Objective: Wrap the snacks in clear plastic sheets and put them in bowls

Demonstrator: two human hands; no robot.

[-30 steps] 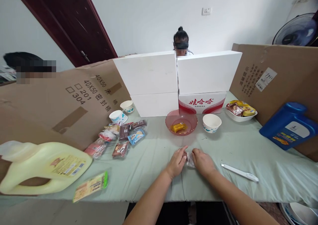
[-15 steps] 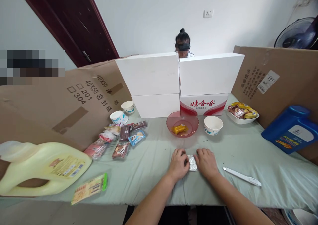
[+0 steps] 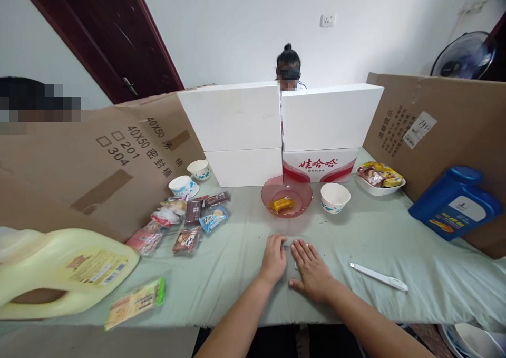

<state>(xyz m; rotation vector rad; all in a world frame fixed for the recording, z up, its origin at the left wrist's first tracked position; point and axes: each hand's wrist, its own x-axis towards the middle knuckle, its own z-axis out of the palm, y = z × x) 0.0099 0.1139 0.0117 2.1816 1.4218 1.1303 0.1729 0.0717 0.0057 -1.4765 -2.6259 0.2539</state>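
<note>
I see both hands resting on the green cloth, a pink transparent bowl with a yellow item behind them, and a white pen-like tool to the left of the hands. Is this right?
Not quite. The head view shows the white pen-like tool to the right of the right hand, not the left. The left hand, the green cloth and the pink transparent bowl with its yellow item are as you say.

Small clear wrapper [image 3: 294, 265] (barely a sliver showing) lies flat on the green cloth, mostly hidden
</note>
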